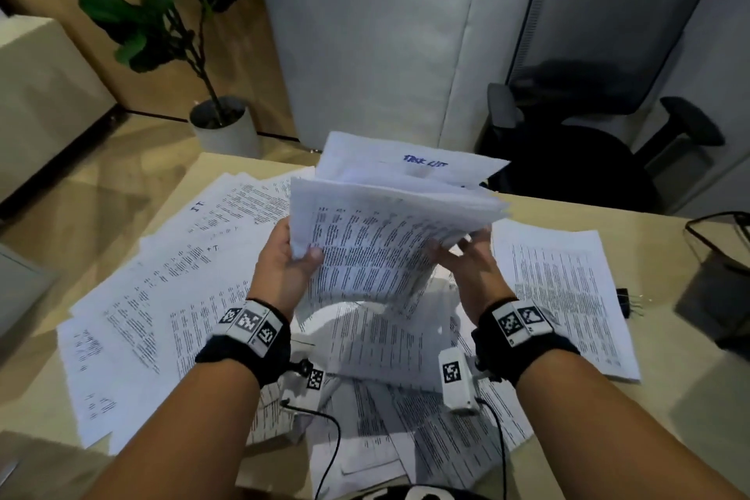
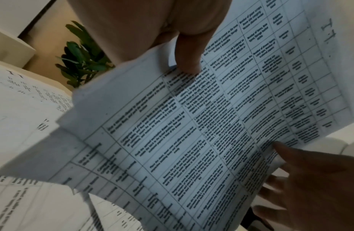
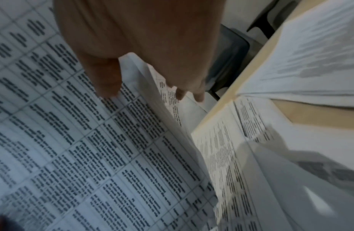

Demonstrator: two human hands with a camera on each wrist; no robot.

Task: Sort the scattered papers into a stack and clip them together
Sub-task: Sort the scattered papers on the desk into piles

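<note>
A thick bundle of printed papers [image 1: 377, 239] is held up above the desk between both hands. My left hand [image 1: 290, 256] grips its left edge, thumb on the front sheet. My right hand [image 1: 462, 252] grips the right edge, thumb in front and fingers behind. The sheets fan apart at the top, where one page carries blue handwriting. The left wrist view shows the bundle [image 2: 191, 125] with the left thumb [image 2: 190, 54] pressed on it. In the right wrist view the bundle's edge [image 3: 152, 93] passes between thumb and fingers. Loose papers [image 1: 162, 296] cover the desk. A black binder clip [image 1: 627, 300] lies at the right.
The beige desk [image 1: 657, 398] has a dark wire basket [image 1: 718, 256] at its right edge. An office chair [image 1: 588, 93] stands beyond the desk, a potted plant [image 1: 219, 114] on the floor at the back left. Wrist camera cables hang near the front edge.
</note>
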